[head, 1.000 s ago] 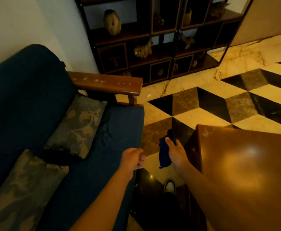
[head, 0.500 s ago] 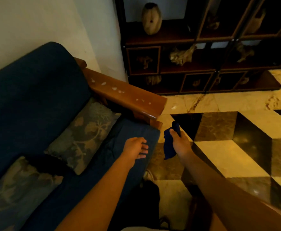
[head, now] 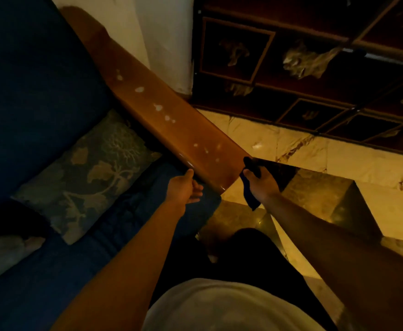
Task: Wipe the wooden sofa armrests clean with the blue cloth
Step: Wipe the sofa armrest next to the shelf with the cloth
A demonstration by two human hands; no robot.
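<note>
Patterned cushion [head: 85,173] left of centre, lying on dark blue sofa seat [head: 40,278]. Second cushion [head: 2,254] at lower left edge. Dark wooden display cabinet [head: 315,68] upper right, pale ornaments inside. Marble floor [head: 339,163] right, light and dark tiles. White wall [head: 162,32] top centre.

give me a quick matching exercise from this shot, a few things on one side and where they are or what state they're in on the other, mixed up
Things:
1. dark blue cloth
2. brown wooden sofa armrest
3. grey-green leaf-patterned cushion
4. left hand

Places or states:
A. dotted with pale whitish spots along its top
B. lying on the dark blue sofa seat, against the backrest
C. open, at the near inner edge of the armrest
D. gripped in the right hand, beside the armrest's near end

Pairs: 1-D, 2-A, 3-B, 4-C
</note>
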